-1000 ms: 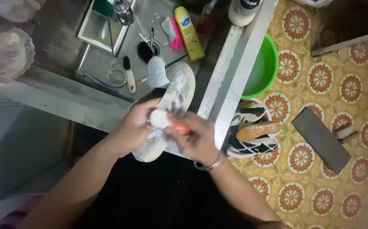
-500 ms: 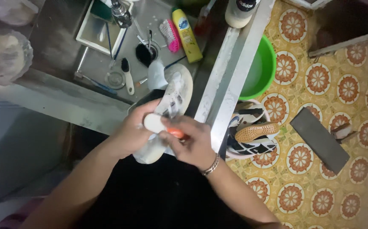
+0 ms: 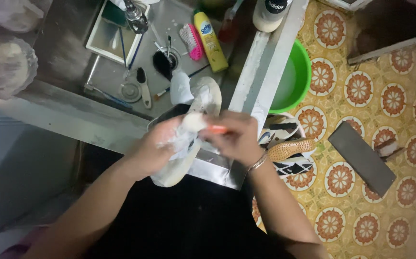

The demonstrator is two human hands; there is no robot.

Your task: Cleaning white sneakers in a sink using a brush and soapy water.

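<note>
My left hand (image 3: 153, 146) grips a white sneaker (image 3: 203, 103) over the near edge of a steel sink (image 3: 74, 57); the shoe's toe points away from me. My right hand (image 3: 236, 136) is closed on a brush with an orange handle (image 3: 216, 128), and its pale soapy head (image 3: 192, 122) lies on the shoe's upper. A bracelet sits on my right wrist. My hands hide the middle of the shoe.
In the sink lie a pink brush (image 3: 189, 41), a yellow bottle (image 3: 210, 41), a black-and-white brush (image 3: 144, 86) and a white tray (image 3: 109, 33). On the patterned floor stand a green basin (image 3: 296, 76), a tub of shoes (image 3: 287, 144) and a dark slab (image 3: 361, 158).
My right hand has slid the brush up the shoe, from near my left thumb toward the toe end. My right forearm swung right, and the shoe shifted slightly.
</note>
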